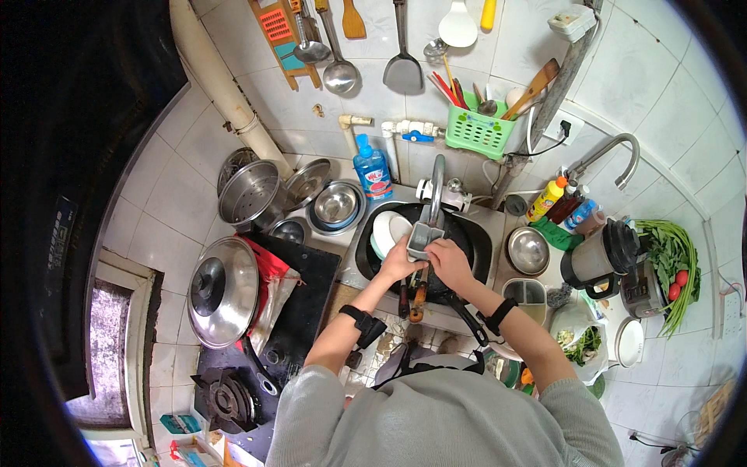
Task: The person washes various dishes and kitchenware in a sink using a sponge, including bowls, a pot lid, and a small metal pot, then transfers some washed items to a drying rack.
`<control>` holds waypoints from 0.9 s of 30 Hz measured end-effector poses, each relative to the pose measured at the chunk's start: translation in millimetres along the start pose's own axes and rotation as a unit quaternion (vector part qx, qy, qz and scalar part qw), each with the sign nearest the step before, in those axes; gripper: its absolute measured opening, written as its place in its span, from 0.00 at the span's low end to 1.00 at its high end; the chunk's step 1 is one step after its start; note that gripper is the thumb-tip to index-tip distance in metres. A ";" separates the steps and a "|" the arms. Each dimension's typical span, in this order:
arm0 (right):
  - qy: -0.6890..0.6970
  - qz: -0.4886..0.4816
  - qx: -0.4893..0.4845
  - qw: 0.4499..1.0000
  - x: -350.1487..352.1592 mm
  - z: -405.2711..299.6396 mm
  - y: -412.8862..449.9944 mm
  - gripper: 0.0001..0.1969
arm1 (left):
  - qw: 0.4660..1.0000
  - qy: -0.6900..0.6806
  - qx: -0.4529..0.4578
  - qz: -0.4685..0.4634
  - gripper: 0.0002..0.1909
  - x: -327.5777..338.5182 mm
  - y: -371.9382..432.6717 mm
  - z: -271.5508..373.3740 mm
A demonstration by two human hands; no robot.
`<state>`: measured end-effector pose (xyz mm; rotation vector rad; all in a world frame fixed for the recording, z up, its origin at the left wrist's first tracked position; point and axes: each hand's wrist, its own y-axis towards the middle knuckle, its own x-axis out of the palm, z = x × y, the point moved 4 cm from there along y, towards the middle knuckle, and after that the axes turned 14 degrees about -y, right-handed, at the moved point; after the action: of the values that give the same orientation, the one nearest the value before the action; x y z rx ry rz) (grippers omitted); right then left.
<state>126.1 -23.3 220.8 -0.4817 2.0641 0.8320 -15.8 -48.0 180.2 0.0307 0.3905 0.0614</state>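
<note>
Both my hands hold a small grey plastic container with a divider [424,238] under the spout of the metal faucet [437,181]. My left hand [400,262] grips its left side, and my right hand [448,261] is at its right edge. Below lies the sink [488,248], holding a dark wok [461,233] with a black handle, white bowls [390,230] at the left, and utensils with worn wooden handles [418,302] pointing towards me. Whether water runs is not clear.
Left of the sink stand a blue detergent bottle [374,174], nested metal bowls [336,204], a steamer pot [251,192] and a lidded pan [223,292] by the gas burner [226,399]. Metal bowls [528,250], a blender jug [598,260] and vegetables [671,257] stand at the right.
</note>
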 end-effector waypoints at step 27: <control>0.482 -0.045 0.517 0.706 18.8 93.4 -47.9 0.09 | 0.986 -0.033 -0.147 -0.074 0.22 18.5 6.8 -30.8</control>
<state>196.2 8.2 147.0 -0.3627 2.9472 -0.9438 -10.8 -39.3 145.0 -0.2878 0.3135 -0.0287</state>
